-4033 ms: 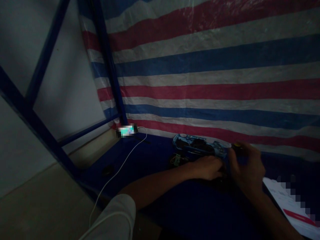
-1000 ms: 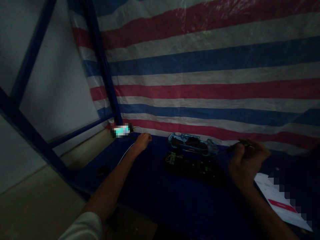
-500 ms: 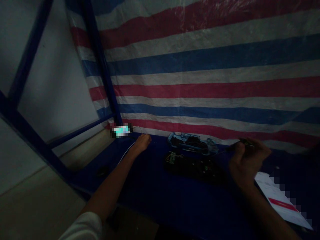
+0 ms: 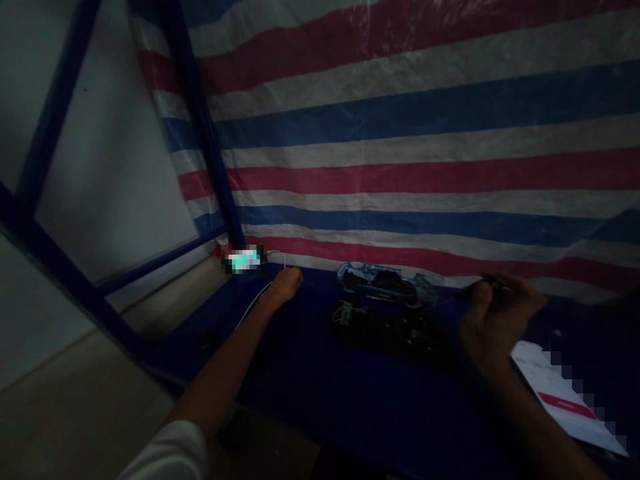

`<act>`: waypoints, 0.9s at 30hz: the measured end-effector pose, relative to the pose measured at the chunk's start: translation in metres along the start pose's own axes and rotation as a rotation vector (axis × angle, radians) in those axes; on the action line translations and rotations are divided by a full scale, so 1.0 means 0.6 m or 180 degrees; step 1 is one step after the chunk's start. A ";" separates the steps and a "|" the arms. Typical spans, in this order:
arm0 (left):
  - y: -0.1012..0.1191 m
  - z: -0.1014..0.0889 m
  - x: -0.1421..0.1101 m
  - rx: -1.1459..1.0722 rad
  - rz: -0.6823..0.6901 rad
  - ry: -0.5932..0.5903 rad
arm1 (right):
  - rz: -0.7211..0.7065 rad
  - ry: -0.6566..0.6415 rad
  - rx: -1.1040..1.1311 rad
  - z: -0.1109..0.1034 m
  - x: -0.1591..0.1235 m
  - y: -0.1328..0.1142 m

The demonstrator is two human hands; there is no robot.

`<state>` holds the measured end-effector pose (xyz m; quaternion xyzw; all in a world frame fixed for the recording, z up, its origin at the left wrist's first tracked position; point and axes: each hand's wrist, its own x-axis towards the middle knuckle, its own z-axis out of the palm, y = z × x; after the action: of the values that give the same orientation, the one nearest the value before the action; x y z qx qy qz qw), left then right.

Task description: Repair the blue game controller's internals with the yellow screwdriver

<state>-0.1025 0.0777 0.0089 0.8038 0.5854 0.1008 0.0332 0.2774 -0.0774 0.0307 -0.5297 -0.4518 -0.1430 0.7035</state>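
My left hand (image 4: pixel 287 283) rests curled on the dark blue tabletop (image 4: pixel 350 407), next to a white charging cable (image 4: pixel 260 297) and just in front of a phone (image 4: pixel 243 260) with a blurred screen. My right hand (image 4: pixel 495 320) is raised at the right, pinching a small dark-handled screwdriver (image 4: pixel 480 287) with its shaft pointing left. Its tip is close to a blue toy car body shell (image 4: pixel 385 283), not touching it. In front of the shell lies a black car chassis (image 4: pixel 385 331) carrying a small green circuit board (image 4: pixel 344 313).
A sheet of white paper (image 4: pixel 555 387) with a red band lies at the table's right front. A small dark round object (image 4: pixel 205 342) sits at the left. A blue steel frame post (image 4: pixel 200 133) and a striped tarpaulin (image 4: pixel 400 133) stand behind the table.
Compared with four seconds ago, my left hand has left the chassis and moved left to the phone. Over the last second, my hands and the objects have barely moved.
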 end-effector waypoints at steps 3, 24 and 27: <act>0.000 0.004 0.002 0.0001 -0.0009 -0.0010 | 0.0002 -0.0021 -0.0058 -0.001 0.001 -0.007; -0.004 0.018 0.001 0.0039 0.0077 0.0053 | 0.0108 -0.0059 0.0079 0.000 -0.004 0.007; -0.001 0.016 0.002 0.0000 0.0051 0.0034 | 0.0101 -0.0048 0.0025 0.000 -0.004 0.012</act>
<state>-0.1008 0.0796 -0.0006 0.8079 0.5791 0.1054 0.0293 0.2810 -0.0752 0.0243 -0.5351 -0.4492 -0.1260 0.7043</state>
